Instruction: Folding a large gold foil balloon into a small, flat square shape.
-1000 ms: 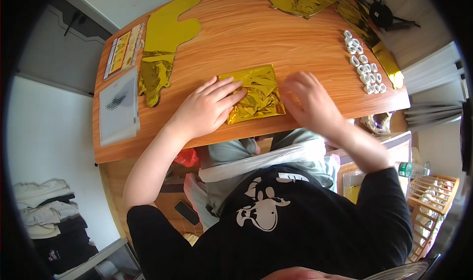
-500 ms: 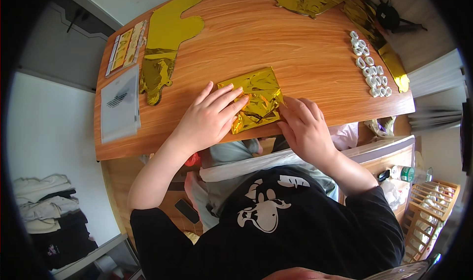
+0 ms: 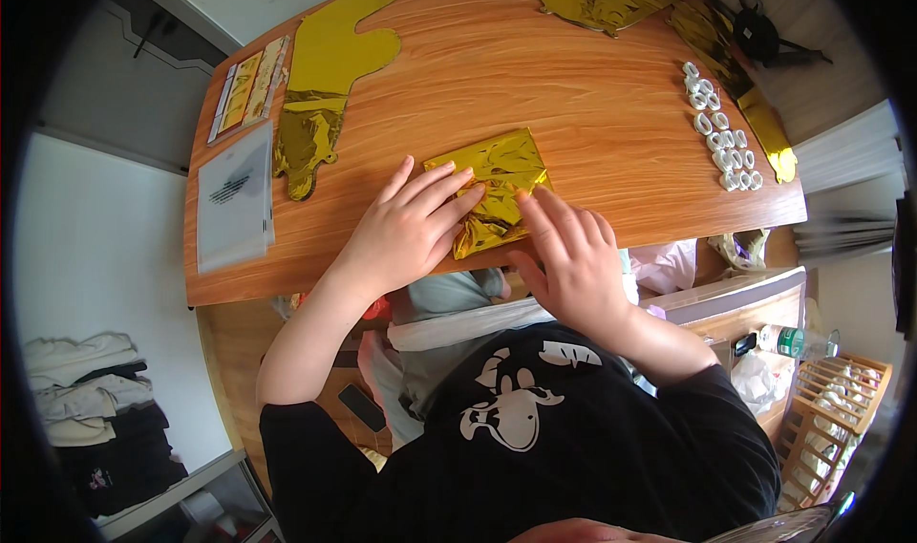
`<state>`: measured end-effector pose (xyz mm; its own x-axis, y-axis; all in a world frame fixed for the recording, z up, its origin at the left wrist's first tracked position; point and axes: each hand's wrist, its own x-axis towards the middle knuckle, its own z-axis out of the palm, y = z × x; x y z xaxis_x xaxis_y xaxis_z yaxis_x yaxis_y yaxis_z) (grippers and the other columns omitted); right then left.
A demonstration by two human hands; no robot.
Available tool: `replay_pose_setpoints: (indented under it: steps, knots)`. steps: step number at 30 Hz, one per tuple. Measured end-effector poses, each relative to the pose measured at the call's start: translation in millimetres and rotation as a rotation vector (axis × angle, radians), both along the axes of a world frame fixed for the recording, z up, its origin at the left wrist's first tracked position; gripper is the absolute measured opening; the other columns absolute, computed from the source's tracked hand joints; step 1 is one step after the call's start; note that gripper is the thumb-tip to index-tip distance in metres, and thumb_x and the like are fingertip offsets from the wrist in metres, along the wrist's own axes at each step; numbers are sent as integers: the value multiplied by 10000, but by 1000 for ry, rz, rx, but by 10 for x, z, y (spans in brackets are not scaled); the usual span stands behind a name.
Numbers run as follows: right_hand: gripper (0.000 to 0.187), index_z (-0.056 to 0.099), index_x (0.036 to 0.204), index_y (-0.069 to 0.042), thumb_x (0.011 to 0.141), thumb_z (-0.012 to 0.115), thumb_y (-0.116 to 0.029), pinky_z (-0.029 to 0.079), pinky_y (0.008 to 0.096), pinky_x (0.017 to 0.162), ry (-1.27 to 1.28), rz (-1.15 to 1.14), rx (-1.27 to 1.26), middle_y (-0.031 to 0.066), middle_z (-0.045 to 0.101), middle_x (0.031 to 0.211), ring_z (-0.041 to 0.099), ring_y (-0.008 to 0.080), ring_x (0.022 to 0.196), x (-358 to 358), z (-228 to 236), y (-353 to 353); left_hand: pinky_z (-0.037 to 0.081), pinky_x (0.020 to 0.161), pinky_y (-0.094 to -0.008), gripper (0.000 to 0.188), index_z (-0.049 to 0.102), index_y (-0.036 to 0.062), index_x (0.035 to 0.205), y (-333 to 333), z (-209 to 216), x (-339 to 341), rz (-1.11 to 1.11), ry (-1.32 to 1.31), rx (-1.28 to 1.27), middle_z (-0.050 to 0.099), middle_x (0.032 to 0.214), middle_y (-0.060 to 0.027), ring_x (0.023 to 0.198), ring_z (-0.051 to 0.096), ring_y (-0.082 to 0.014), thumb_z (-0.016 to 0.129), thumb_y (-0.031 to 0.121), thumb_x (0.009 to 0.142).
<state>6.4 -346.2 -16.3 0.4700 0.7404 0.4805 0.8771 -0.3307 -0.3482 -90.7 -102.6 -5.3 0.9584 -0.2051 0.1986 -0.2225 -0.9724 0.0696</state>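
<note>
While the folded gold foil sheet [image 3: 497, 188] lay near the wooden table's [image 3: 592, 94] front edge, the left hand [image 3: 406, 228] pressed it with spread fingers and the right hand's [image 3: 568, 252] fingertips creased its fold, which probably needed firmer flattening next.

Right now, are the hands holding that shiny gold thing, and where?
Not lifted: both hands press the folded gold foil piece flat on the table. The left hand covers its left edge, the right hand its lower right.

Gold crinkled foil sheet [image 3: 499, 185]; orange-brown wood-grain table [image 3: 573, 94]; white clips [image 3: 718, 127].
</note>
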Motion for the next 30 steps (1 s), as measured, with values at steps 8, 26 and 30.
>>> replay_pose_setpoints:
  steps: [8, 26, 30]
  knots:
    - [818, 434, 1591, -299, 883, 646, -648, 462, 486, 979, -376, 38, -417, 71, 453, 1598, 524, 349, 1228, -143, -131, -30, 305, 1236, -581, 457, 596, 150, 1452, -29, -25, -25, 21, -2, -62, 589, 1481, -73, 1427, 503, -258, 635, 231, 1003]
    - [737, 345, 1637, -339, 952, 596, -233, 538, 520, 972, -619, 68, -655, 216, 512, 1467, 625, 444, 1119, -180, -48, 25, 311, 1256, -488, 526, 589, 132, 1456, 320, 77, 61, 91, -105, -603, 494, 1580, -139, 1555, 328, -315, 732, 234, 960]
    - [741, 384, 1613, -321, 917, 603, -190, 509, 536, 999, -678, 118, -610, 217, 515, 1476, 641, 399, 1043, -26, -120, -103, 375, 1217, -450, 451, 635, 108, 1401, 1173, 254, 114, 420, -126, -385, 525, 1558, -142, 1493, 429, -320, 703, 261, 983]
